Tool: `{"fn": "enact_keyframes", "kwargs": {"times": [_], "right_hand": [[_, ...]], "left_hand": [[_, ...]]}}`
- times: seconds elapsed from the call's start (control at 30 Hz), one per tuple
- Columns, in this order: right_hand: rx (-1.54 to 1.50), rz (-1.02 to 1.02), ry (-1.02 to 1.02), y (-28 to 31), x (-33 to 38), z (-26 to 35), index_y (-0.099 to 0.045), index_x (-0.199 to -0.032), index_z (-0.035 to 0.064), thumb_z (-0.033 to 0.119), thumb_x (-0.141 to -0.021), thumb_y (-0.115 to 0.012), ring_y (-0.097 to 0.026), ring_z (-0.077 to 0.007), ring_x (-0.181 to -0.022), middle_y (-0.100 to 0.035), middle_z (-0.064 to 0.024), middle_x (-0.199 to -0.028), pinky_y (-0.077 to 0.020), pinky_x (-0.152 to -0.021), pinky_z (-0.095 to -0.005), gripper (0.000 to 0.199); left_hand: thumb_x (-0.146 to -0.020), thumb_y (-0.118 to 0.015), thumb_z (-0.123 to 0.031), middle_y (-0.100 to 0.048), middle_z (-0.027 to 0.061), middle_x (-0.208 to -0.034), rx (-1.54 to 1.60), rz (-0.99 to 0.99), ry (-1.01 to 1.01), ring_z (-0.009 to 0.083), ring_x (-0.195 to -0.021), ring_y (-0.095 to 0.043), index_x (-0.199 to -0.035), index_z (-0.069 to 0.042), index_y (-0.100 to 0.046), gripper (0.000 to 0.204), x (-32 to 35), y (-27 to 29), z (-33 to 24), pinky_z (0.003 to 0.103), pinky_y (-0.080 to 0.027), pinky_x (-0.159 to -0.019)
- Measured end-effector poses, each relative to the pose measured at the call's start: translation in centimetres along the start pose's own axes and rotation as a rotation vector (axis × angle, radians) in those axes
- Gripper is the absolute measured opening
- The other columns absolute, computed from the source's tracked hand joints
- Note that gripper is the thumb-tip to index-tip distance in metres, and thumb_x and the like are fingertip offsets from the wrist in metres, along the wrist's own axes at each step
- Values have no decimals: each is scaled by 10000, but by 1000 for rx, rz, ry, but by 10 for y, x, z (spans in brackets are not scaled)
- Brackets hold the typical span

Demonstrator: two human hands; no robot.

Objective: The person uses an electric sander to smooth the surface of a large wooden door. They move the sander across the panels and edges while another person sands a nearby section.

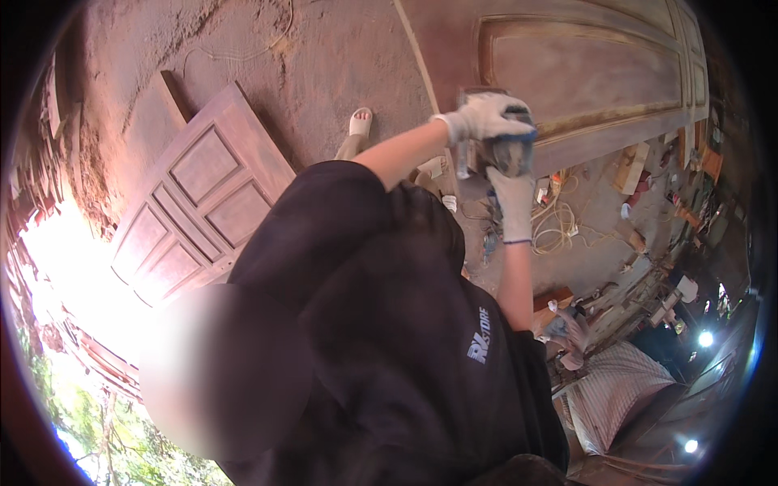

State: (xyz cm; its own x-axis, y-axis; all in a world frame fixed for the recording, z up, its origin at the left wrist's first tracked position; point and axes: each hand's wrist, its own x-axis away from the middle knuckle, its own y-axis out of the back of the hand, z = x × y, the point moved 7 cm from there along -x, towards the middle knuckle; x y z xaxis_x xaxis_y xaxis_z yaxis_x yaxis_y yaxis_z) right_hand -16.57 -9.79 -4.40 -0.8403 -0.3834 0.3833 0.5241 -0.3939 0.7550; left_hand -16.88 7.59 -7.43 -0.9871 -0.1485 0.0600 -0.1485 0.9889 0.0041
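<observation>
Left hand [493,116] and right hand [513,198], both in pale gloves, closed around dark handheld power tool [512,152], left hand above right; tool blurred, over near end of panelled wooden door [579,73]; contact with wood cannot be told; second panelled door [204,166] lies at left; pale yellow cable [557,231] coils on floor [596,198]; sandalled foot [361,123] near picture's upper middle.

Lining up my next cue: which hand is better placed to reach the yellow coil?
Probably the right. In this view, the right hand is nearer the yellow coil; the left hand is farther off. Both are on the power tool.
</observation>
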Motion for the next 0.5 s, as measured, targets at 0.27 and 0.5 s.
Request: {"fn": "enact_keyframes", "kwargs": {"times": [0.27,0.5], "right_hand": [[-74,132,100,-48,-68,126,-510,-1355,-7,236,-715,-732,-624,-389,-1176,-661,-252,-1218,-494,-995,-438,719],[-187,154,-61,-27,-81,96,-557,-1330,0,214,-699,-773,-669,-290,-1131,-697,-205,-1175,-519,-949,-387,701]], "left_hand": [[-883,-660,-435,-754,125,-1051,110,-216,-33,230,-972,-704,-1117,-47,-729,458,-23,138,27,376,-532,-914],[-900,-683,-456,-724,133,-1124,-62,-236,9,209,-1028,-669,-1197,-17,-688,531,-61,105,18,352,-525,-944]]}}
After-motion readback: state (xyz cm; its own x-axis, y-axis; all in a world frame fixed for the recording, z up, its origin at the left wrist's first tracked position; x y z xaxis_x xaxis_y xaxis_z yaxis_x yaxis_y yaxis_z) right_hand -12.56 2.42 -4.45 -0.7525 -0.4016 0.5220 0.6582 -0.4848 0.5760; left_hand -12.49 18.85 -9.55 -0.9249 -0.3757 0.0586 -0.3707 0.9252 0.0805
